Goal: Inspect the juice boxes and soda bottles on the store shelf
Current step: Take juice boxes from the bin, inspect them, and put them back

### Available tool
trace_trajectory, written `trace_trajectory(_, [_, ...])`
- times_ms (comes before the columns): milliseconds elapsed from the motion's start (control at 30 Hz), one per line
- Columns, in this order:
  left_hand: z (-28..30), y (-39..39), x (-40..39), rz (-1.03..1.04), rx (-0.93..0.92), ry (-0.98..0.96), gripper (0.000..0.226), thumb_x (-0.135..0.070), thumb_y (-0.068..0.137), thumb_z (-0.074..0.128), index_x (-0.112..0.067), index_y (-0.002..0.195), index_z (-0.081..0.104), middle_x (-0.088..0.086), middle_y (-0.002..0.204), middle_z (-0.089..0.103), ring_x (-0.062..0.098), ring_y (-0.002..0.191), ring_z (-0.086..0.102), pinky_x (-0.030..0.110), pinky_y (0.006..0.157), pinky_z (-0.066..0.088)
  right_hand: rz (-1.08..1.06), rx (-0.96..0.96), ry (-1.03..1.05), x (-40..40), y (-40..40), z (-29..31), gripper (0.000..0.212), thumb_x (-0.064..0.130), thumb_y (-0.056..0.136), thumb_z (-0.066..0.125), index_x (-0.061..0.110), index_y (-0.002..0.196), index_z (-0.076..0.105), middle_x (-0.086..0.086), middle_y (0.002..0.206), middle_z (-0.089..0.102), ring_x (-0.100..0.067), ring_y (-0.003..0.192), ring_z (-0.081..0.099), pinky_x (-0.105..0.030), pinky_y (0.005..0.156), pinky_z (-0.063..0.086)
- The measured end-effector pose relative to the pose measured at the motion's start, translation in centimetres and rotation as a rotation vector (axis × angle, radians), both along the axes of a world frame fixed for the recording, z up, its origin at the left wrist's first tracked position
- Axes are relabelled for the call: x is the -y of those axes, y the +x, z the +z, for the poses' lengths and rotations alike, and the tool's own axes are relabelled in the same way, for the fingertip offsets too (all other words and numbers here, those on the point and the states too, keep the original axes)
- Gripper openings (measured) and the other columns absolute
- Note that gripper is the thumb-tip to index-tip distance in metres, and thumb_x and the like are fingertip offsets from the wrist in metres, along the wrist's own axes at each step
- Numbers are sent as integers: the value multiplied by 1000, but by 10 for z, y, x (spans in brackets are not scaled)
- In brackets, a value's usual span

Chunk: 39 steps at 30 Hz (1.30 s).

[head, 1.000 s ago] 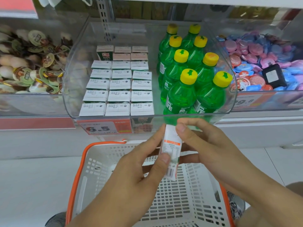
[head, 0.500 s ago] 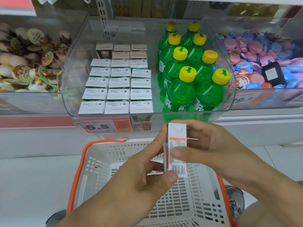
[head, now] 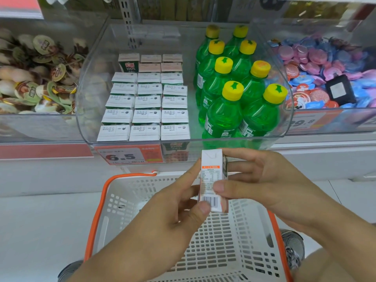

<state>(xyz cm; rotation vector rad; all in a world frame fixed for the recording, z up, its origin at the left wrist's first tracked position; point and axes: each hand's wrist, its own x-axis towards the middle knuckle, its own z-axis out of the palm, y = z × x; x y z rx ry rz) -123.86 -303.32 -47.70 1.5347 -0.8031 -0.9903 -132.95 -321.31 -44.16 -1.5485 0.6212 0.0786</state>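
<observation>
Basket [head: 240, 231] below held juice box [head: 210, 180]

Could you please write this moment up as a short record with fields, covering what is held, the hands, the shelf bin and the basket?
Held item: small white and orange cardboard juice box, upright, barcode side facing the camera
Left hand: pinches the box's lower part
Right hand: grips the box's middle and top
Shelf bin: clear plastic bin with rows of white-topped juice cartons left, green plastic soda bottles with yellow caps right
Price tag: orange label reading 6.5
Below hands: white plastic basket with orange rim
</observation>
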Motion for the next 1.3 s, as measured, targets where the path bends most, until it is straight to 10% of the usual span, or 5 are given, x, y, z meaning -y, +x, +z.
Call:
trace_trajectory(167, [3,4,2,90,-44,-43,37,-36,82,69,-36,119,67,-8,113,73,18,97,73,33,91,56,-6,78,-204,-7,-1,-3,59,37,47,90,37,104,75,4,95,73,-9,68,65,-29,66,60])
trace_trajectory(467, [-3,1,7,194,-227,-115,31,-22,87,58,-22,115,72,7,109,76,23,95,72,37,85,60,-77,182,-207,-6,1,-5,33,32,77,73,39,109,76,-8,100,70,-27,75,69,-23,66,57])
trace_trajectory(700, [-4,5,9,294,-338,-145,35,-24,87,56,-12,115,72,17,107,75,45,102,67,45,88,58,-18,209,-187,-3,-2,-4,50,15,77,79,36,121,68,7,111,74,-17,94,72,-50,88,59])
trace_trajectory(933, [-2,5,7,272,-369,-215,36,-20,89,53,-7,119,69,17,108,74,27,94,74,31,82,58,31,241,-32,2,-2,-3,68,5,64,81,38,122,69,1,118,71,-20,104,70,-44,87,60])
trace_trajectory(1300, [2,1,5,190,-269,-189,39,-19,94,47,-14,129,63,9,114,74,23,101,72,25,85,57,-116,236,62,-3,3,2,38,-11,78,73,15,105,72,-11,98,77,-30,84,74,-34,68,60])
